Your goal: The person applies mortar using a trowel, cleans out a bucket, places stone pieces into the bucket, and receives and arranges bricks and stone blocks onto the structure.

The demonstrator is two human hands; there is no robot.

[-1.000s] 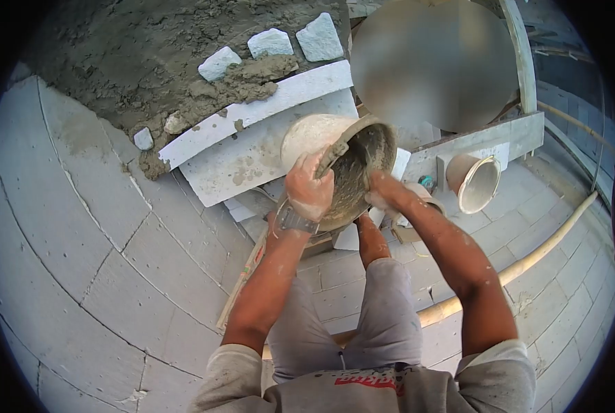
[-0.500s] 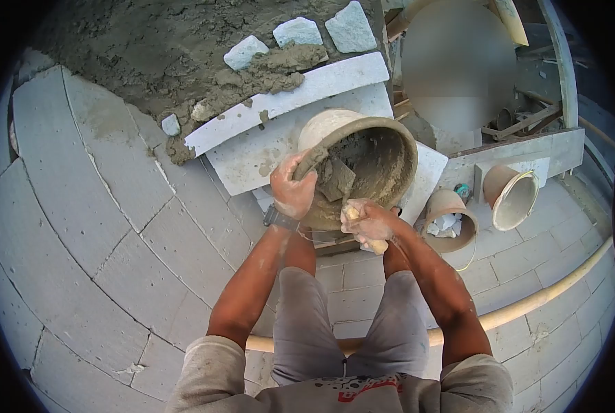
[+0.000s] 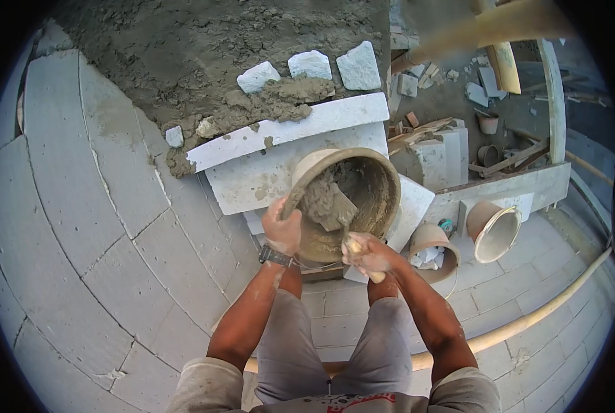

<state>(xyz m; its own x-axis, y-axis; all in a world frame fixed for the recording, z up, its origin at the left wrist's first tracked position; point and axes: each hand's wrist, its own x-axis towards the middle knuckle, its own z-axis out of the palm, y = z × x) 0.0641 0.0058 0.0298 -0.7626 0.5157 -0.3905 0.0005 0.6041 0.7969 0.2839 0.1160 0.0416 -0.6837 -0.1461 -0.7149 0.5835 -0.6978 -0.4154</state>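
My left hand [image 3: 282, 227] is closed on the left rim of a mortar-coated bucket [image 3: 393, 196], which tilts with its mouth toward me. In my right hand [image 3: 369, 255] is the wooden handle of a trowel [image 3: 343, 215]. The trowel's blade is inside the bucket, with a heap of wet grey mortar [image 3: 321, 196] on and beside it. Beyond the bucket lies a long pale stone slab [image 3: 300, 131], with lumps of mortar [image 3: 290, 100] along its far side.
Pale stone pieces [image 3: 358, 67] lie on the mortar bed behind the slab. To the right stand a bucket of white stone chips [image 3: 435, 241] and a second bucket [image 3: 483, 224]. A long pole [image 3: 514, 327] crosses the paved floor [image 3: 101, 275]. Planks and debris fill the upper right.
Mortar has gathered on the trowel blade inside the bucket. My view has shifted, and a large blurred patch at the upper right is gone. Both hands keep their grips.
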